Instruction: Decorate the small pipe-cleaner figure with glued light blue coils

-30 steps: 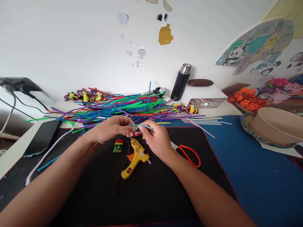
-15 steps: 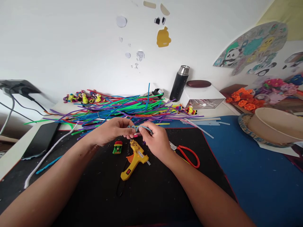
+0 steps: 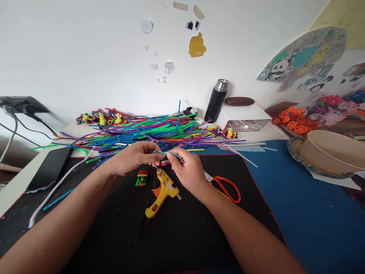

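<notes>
Between my two hands runs a light blue pipe cleaner (image 3: 177, 155), bent into small loops at its left part. My left hand (image 3: 141, 156) pinches the looped part between thumb and fingers. My right hand (image 3: 188, 167) grips the pipe cleaner just to the right, its thumb on top. Below them a yellow hot glue gun (image 3: 164, 192) lies on the black mat (image 3: 182, 239), nozzle pointing toward my hands. Left of it sits a small green and red figure (image 3: 141, 178). Red-handled scissors (image 3: 228, 186) lie beside my right wrist, partly covered by it.
A heap of coloured pipe cleaners (image 3: 154, 129) spreads along the wall. Behind stand a black thermos (image 3: 217, 101) and a white box (image 3: 246, 116). A phone (image 3: 51, 169) and a white cord (image 3: 61, 186) are at left, a beige bowl (image 3: 336, 152) at right.
My hands stay almost in place; the fingers shift slightly on the pipe cleaner, and its loops sit a little closer to my left fingertips.
</notes>
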Tool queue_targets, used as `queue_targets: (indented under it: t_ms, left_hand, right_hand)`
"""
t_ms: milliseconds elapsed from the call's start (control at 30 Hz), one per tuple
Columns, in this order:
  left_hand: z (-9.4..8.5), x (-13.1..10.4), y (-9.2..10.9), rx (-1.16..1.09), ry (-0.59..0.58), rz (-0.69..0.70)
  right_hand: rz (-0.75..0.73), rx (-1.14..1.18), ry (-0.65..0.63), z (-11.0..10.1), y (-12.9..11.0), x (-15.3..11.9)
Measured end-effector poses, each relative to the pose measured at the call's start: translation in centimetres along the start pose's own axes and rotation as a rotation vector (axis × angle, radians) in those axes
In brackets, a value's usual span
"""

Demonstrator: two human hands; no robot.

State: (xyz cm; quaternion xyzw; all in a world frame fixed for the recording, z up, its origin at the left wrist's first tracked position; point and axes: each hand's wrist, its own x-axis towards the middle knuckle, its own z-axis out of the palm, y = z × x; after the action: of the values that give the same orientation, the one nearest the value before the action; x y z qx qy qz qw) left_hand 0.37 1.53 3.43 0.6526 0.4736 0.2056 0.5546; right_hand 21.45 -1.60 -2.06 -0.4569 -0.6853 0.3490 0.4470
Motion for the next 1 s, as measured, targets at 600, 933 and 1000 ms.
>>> queue_targets:
  t_ms: [600, 933, 1000]
  left_hand:
    - [0.14, -0.11, 0.28, 0.004, -0.021, 0.047]
    - [-0.39, -0.15, 0.18, -0.153, 0.031, 0.032]
    - [-0.40, -0.21, 0.26, -0.125, 0.000, 0.036]
  right_hand:
    - [0.102, 0.137, -0.016, -0.03, 0.07, -0.01]
    - [0.161, 0.316, -0.049, -0.04, -0.04, 0.13]
    - [0.161, 0.317, -0.047, -0.05, -0.03, 0.11]
